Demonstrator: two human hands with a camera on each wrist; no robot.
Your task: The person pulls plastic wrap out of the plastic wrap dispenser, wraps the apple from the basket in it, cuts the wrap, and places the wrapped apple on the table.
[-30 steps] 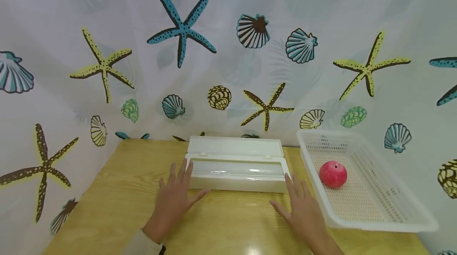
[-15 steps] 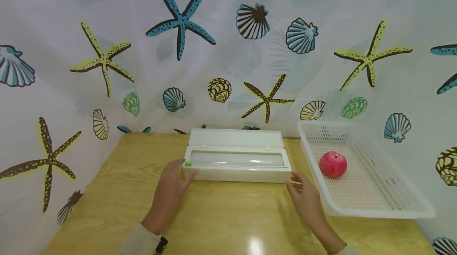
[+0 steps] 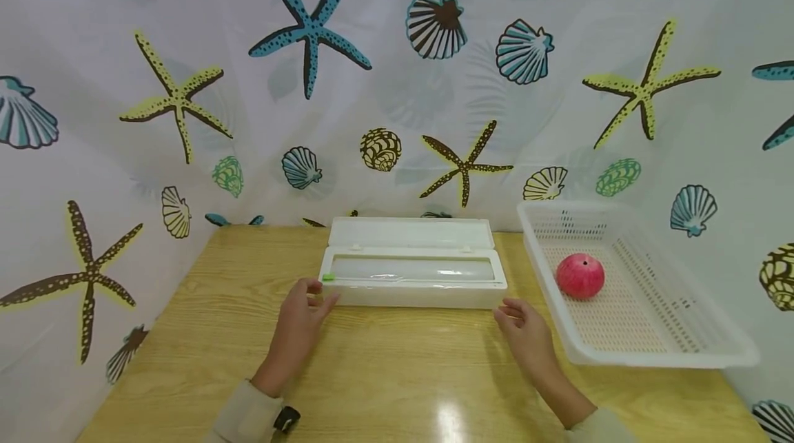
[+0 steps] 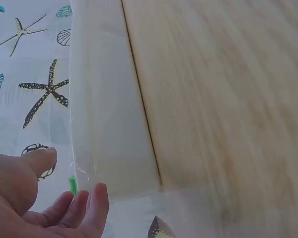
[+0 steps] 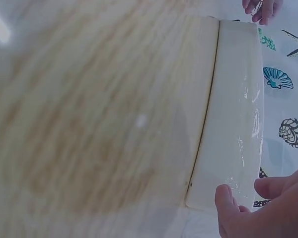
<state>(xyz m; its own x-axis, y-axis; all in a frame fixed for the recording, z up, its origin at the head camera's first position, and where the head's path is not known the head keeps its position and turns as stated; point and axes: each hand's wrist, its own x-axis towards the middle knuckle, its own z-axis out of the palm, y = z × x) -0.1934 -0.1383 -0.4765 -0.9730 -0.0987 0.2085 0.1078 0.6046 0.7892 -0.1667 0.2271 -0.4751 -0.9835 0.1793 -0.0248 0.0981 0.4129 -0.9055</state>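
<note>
A long white plastic-wrap dispenser (image 3: 412,297) sits at the back of the wooden table, its lid (image 3: 411,233) folded back. Clear wrap on a roll (image 3: 406,269) shows inside, and a green slide cutter (image 3: 328,278) is at the front left corner. Close by the dispenser's left end is my left hand (image 3: 296,326), its thumb and fingers spread apart in the left wrist view. My right hand (image 3: 527,338) hovers by the front right corner with loosely bent fingers. Neither hand grips anything; whether fingertips touch the dispenser I cannot tell.
To the right stands a white plastic basket (image 3: 657,359) holding a red round fruit (image 3: 580,276), which looks like a pomegranate. A curtain (image 3: 422,98) printed with starfish and shells hangs behind the table (image 3: 384,374) and along its sides.
Both hands have drawn down from above the dispenser's ends to beside its corners, with their fingers more bent. The green cutter has come into sight. The head view has tilted down slightly.
</note>
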